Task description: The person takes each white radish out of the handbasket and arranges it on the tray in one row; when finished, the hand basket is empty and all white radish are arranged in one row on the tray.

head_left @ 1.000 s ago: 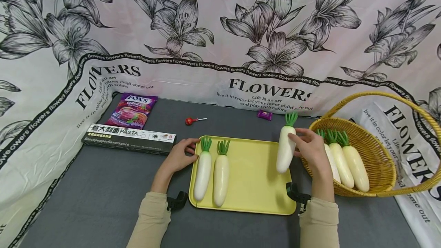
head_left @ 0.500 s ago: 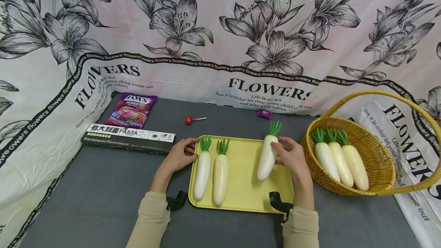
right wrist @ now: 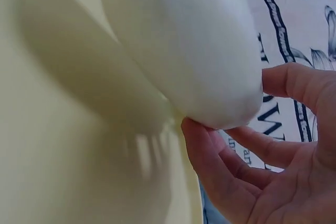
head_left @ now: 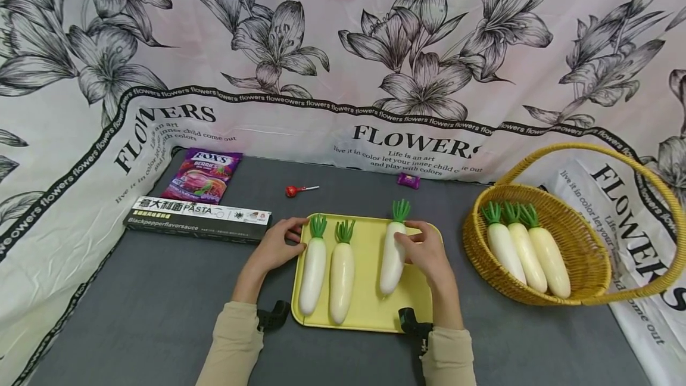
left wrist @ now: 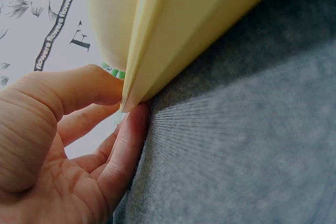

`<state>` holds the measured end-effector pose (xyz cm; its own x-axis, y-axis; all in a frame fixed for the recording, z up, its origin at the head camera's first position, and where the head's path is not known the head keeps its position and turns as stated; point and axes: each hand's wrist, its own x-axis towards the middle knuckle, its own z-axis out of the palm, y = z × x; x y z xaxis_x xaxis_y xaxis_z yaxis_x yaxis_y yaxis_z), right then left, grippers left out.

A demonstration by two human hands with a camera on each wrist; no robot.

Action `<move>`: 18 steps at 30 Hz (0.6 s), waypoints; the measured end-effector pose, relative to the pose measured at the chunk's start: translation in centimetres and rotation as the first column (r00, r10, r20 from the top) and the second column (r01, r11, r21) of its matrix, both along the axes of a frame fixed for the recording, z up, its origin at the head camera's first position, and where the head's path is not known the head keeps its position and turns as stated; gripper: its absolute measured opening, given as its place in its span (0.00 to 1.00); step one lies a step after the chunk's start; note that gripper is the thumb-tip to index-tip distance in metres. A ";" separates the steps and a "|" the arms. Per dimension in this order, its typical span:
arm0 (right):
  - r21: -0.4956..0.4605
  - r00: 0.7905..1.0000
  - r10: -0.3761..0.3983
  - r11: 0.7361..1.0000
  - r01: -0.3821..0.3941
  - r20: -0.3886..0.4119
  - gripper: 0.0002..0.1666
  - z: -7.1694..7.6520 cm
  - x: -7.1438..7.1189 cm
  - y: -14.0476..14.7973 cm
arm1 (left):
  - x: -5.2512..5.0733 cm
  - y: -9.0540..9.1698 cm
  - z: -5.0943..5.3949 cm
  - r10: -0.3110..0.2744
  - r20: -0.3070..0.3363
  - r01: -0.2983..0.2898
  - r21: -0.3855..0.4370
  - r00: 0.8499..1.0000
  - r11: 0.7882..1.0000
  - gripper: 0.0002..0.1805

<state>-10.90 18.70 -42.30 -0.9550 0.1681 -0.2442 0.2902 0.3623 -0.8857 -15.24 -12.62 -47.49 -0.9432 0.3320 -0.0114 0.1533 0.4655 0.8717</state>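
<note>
My right hand holds a white radish with green leaf stubs, between thumb and fingers. The radish is over the right part of a yellow tray. Its shadow falls on the tray in the right wrist view, where the radish's pale body looks raised off the surface. Two more radishes lie side by side on the tray's left part, a white one and a creamier one. At the tray's left edge, my left hand pinches the rim, thumb above and a finger below in the left wrist view.
A yellow wicker basket with a tall handle stands at the right, holding three radishes. Behind the tray lie a red lollipop and a small purple candy. A pasta box and a purple candy bag are at back left.
My right hand has carried the radish leftward from beside the basket, past the tray's right edge and over the tray. My left hand has stayed at the tray's left rim.
</note>
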 end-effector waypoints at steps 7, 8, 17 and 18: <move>-0.023 1.000 0.014 1.000 -0.014 0.009 0.26 -0.6 0.2 -1.1 | 0.2 -0.1 -0.1 -0.003 0.005 0.003 -0.008 1.000 1.000 0.28; -0.026 1.000 0.018 1.000 -0.018 0.009 0.25 -0.6 0.2 -1.2 | 0.2 -0.1 -0.1 -0.003 0.008 0.003 -0.007 1.000 1.000 0.28; -0.023 0.995 0.094 0.995 -0.093 0.045 0.24 -0.8 -0.1 -2.5 | 0.0 -0.1 -0.1 0.001 0.003 -0.001 -0.001 1.000 1.000 0.29; -0.015 0.993 0.110 0.994 -0.109 0.051 0.23 -0.8 -0.1 -2.7 | 0.0 -0.1 0.0 0.000 0.002 0.000 0.001 1.000 1.000 0.29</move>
